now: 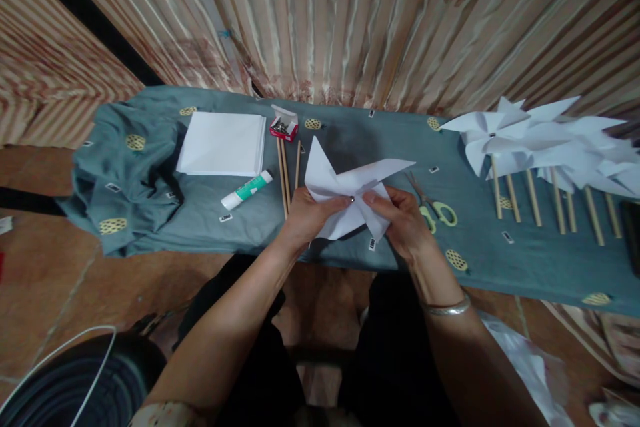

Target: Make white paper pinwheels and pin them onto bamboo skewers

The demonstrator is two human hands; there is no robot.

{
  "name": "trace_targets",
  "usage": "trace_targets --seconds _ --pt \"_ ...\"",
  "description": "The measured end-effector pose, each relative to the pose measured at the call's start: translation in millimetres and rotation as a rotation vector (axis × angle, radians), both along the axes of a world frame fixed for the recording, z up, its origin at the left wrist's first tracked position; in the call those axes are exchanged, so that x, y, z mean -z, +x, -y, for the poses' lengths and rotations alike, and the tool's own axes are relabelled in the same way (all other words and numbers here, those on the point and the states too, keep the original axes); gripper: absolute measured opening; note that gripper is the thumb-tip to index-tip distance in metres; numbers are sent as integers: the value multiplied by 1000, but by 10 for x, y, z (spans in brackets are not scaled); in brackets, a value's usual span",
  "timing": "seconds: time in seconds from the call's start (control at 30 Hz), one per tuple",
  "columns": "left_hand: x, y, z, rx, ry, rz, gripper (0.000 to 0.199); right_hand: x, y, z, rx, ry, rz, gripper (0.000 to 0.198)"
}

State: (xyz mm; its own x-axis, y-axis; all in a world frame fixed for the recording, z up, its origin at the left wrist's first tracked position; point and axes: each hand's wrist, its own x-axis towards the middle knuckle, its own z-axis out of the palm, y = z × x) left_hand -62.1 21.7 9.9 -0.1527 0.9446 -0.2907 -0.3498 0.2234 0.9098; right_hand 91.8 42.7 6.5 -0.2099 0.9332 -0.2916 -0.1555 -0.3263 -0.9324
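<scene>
A white paper pinwheel [345, 183] is held between both hands over the front of the table. My left hand [309, 213] grips its left side, the thumb pressed near the centre. From the right, my right hand [403, 217] pinches it, with that thumb also close to the middle. At the centre between the two thumbs shows a small metal pin head [353, 199]. The fingers behind the paper are hidden. Just right of my right hand lie scissors with light green handles [444, 213]. Thin wooden sticks [284, 173] lie beside my left hand.
A stack of white paper [223, 143], a glue stick [247, 190] and a red box of metal pins [284, 125] lie on the left of the cloth-covered table [330, 255]. Several pinwheels on sticks [530, 137] overlap at the right. A pleated curtain [350, 27] hangs behind.
</scene>
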Motion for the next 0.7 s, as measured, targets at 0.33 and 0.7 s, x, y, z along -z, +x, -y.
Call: trace_targets --seconds 0.33,0.7 --pt "66 -15 24 57 -17 -37 28 96 19 -19 1 59 103 26" --pt "103 -76 49 108 -7 -69 23 105 8 19 -26 69 132 28"
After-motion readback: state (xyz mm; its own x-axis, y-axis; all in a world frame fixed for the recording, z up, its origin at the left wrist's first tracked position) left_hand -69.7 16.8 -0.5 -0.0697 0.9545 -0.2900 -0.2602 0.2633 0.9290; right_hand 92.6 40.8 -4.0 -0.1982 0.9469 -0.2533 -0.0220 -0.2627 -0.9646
